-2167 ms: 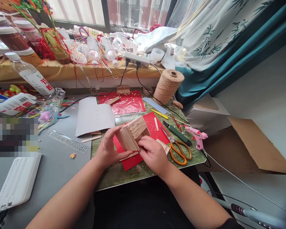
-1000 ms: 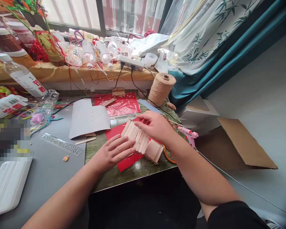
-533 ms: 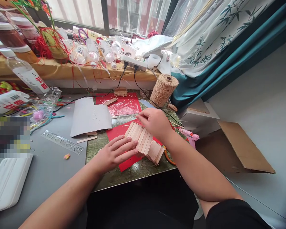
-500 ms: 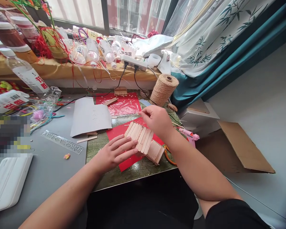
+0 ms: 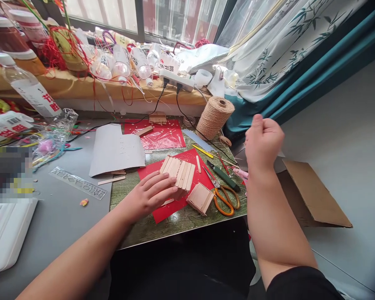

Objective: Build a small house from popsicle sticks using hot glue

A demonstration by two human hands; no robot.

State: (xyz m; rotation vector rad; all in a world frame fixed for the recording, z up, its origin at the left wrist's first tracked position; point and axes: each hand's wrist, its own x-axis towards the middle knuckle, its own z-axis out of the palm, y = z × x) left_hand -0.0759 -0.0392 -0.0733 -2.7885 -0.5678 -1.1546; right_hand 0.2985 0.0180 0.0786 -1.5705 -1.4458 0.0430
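Note:
A little house of wooden craft sticks (image 5: 178,173) rests on a red sheet (image 5: 203,166) on the green mat (image 5: 162,227). My left hand (image 5: 150,194) lies on its near side, fingers stretched out flat against the sticks. A smaller stick panel (image 5: 201,198) lies just to its right. My right hand (image 5: 264,139) is raised in the air off to the right of the mat, its fingers curled into a loose fist; whether anything is inside it is hidden.
Orange-handled scissors (image 5: 225,199), a green craft knife (image 5: 224,176), a yellow pencil (image 5: 202,151) and a pink glue gun (image 5: 239,172) lie right of the house. A twine spool (image 5: 214,117), grey card (image 5: 115,149), clear ruler (image 5: 78,183) and cardboard (image 5: 312,193) surround the mat.
My right hand left the far end of the stick house and swung up and to the right, closing into a fist. The left hand stayed pressed on the house.

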